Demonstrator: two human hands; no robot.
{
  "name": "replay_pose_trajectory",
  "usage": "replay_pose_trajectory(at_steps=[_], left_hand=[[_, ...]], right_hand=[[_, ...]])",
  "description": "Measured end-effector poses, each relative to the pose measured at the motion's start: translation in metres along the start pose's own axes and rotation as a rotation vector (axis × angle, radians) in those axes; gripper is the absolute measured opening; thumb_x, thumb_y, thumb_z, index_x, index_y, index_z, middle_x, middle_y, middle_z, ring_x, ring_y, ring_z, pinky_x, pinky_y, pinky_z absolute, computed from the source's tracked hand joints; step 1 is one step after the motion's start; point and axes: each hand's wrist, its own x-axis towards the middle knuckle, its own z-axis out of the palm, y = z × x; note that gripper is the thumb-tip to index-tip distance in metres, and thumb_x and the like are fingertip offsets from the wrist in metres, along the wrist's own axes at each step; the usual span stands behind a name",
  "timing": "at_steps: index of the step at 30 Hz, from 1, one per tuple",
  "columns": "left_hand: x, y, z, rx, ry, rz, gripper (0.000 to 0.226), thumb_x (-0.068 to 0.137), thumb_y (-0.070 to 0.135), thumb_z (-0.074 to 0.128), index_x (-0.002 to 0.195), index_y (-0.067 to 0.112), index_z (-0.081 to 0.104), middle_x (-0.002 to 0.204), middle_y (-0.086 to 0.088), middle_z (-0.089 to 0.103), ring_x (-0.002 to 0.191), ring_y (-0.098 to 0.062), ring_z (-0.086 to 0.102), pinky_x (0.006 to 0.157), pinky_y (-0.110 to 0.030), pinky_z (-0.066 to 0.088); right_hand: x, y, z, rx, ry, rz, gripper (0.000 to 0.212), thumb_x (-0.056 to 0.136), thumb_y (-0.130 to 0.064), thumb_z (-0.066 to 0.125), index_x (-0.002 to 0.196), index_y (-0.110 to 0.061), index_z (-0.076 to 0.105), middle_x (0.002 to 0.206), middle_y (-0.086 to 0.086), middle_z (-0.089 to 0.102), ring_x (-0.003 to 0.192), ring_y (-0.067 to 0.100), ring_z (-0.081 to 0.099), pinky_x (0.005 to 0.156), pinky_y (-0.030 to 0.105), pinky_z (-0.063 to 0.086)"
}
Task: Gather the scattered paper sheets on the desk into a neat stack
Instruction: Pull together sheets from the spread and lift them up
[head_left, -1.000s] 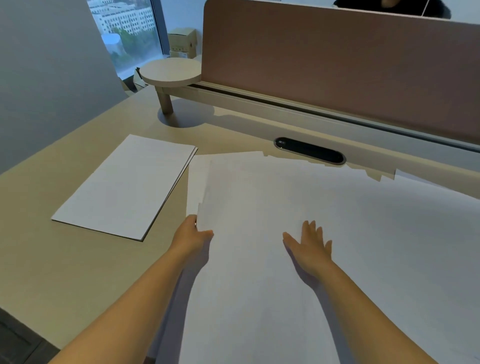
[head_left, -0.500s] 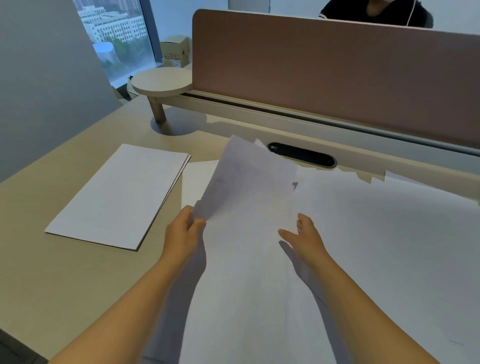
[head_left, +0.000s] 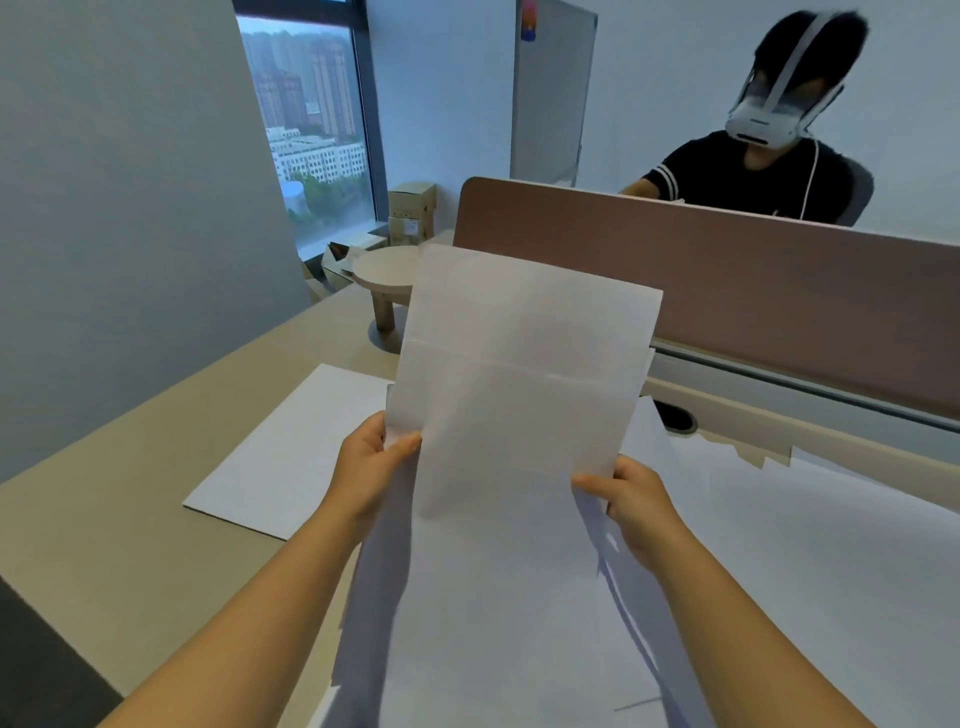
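A few white sheets (head_left: 524, 374) stand nearly upright above the desk, held at their lower corners. My left hand (head_left: 371, 470) pinches the lower left edge, thumb on the front. My right hand (head_left: 631, 499) grips the lower right edge. Under and to the right of my hands, more loose white sheets (head_left: 805, 561) lie spread over the desk. A neat stack of paper (head_left: 296, 452) lies flat on the desk to the left of my left hand.
The beige desk (head_left: 104, 545) ends at a brown divider panel (head_left: 779, 301) at the back, with a cable slot (head_left: 678, 418) below it. A small round shelf (head_left: 387, 273) stands at the back left. A person wearing a headset sits beyond the divider.
Both hands have lifted the sheets from the desk and tipped them upright. My right hand went from lying flat on the paper to gripping the sheets' right edge. The view tilted up.
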Motion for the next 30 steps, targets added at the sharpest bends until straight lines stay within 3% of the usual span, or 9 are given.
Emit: replay_pose_trajectory(at_steps=[3,9,16,19,23,26,30], left_hand=[[-0.003,0.011,-0.003,-0.003,-0.019,-0.009,0.031,0.09,0.011,0.054,0.121,0.009,0.056,0.118,-0.012,0.062,0.11,-0.032,0.058,0.097,-0.046,0.047],[-0.005,0.034,-0.011,-0.017,-0.017,0.022,0.023,0.09,0.01,0.054,0.113,0.012,0.057,0.118,-0.014,0.062,0.11,-0.034,0.058,0.097,-0.048,0.046],[-0.006,0.058,-0.021,-0.15,0.069,0.041,0.021,0.091,0.008,0.052,0.112,0.009,0.057,0.111,-0.014,0.062,0.098,-0.033,0.058,0.088,-0.044,0.048],[-0.004,0.074,-0.021,-0.205,0.075,0.096,0.021,0.092,0.005,0.05,0.111,0.012,0.055,0.097,-0.009,0.063,0.083,-0.027,0.059,0.076,-0.039,0.049],[0.0,0.094,-0.022,-0.226,0.063,0.155,0.023,0.093,0.002,0.048,0.112,0.013,0.052,0.085,-0.002,0.061,0.072,-0.017,0.058,0.062,-0.03,0.048],[0.001,0.099,-0.022,-0.218,0.058,0.157,0.022,0.093,0.003,0.048,0.112,0.013,0.053,0.086,-0.001,0.061,0.074,-0.018,0.059,0.064,-0.031,0.048],[0.001,0.097,-0.019,-0.2,0.091,0.137,0.024,0.093,0.004,0.048,0.116,0.009,0.054,0.094,-0.006,0.062,0.078,-0.021,0.06,0.069,-0.032,0.051]], right_hand=[[-0.008,-0.011,0.0,0.037,-0.006,-0.043,0.038,0.087,-0.004,0.059,0.124,-0.002,0.053,0.127,0.014,0.057,0.116,0.034,0.052,0.093,0.039,0.044],[-0.021,-0.031,0.001,0.089,-0.042,-0.118,0.044,0.085,-0.005,0.061,0.128,-0.003,0.049,0.126,0.013,0.056,0.111,0.032,0.053,0.095,0.04,0.044],[-0.033,-0.06,0.01,0.12,-0.102,-0.196,0.035,0.083,-0.005,0.064,0.117,-0.005,0.057,0.112,0.011,0.062,0.105,0.03,0.057,0.093,0.038,0.046],[-0.036,-0.075,0.012,0.117,-0.093,-0.269,0.038,0.083,-0.003,0.064,0.12,-0.004,0.055,0.107,0.007,0.061,0.101,0.027,0.057,0.087,0.034,0.045],[-0.036,-0.09,0.006,0.196,-0.147,-0.313,0.048,0.081,0.007,0.062,0.121,-0.015,0.049,0.106,0.004,0.062,0.099,0.025,0.057,0.083,0.03,0.047],[-0.037,-0.094,0.002,0.221,-0.224,-0.285,0.036,0.08,0.01,0.06,0.104,-0.016,0.055,0.097,0.003,0.064,0.091,0.024,0.06,0.074,0.026,0.05],[-0.038,-0.091,0.004,0.179,-0.128,-0.234,0.023,0.078,-0.001,0.067,0.097,-0.009,0.058,0.103,0.009,0.063,0.097,0.028,0.057,0.084,0.033,0.046]])
